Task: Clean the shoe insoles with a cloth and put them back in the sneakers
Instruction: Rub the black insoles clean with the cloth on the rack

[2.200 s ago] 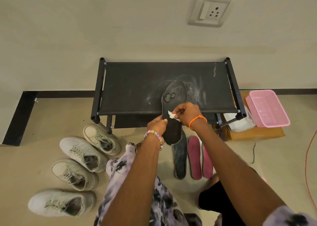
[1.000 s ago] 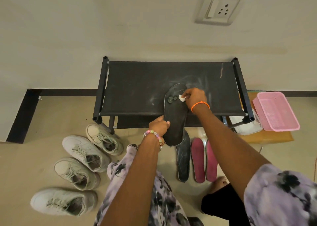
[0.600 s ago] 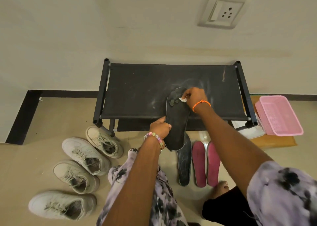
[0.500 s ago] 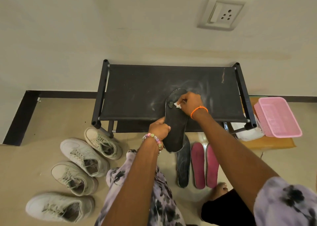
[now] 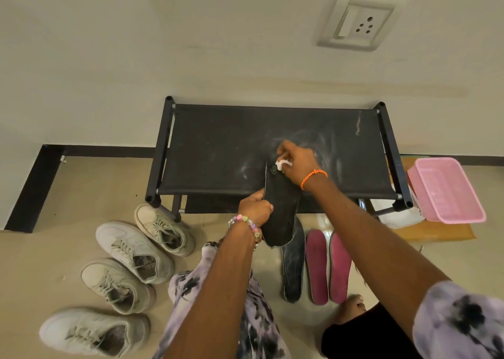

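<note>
The left hand (image 5: 255, 208) pinches the side edge of a black insole (image 5: 282, 208), a dull, flat sheet whose heel end overhangs the rack (image 5: 218, 151) just below that hand. Beyond it, the right hand (image 5: 296, 162) is closed on a small white cloth (image 5: 282, 164), pressing it onto the insole's far end.

Single head view, looking steeply down, close over black rack (image 5: 218, 151) against wall.

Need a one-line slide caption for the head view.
Left hand steadies a black foam insole on the black fabric rack while right hand wipes it with white cloth.
</note>
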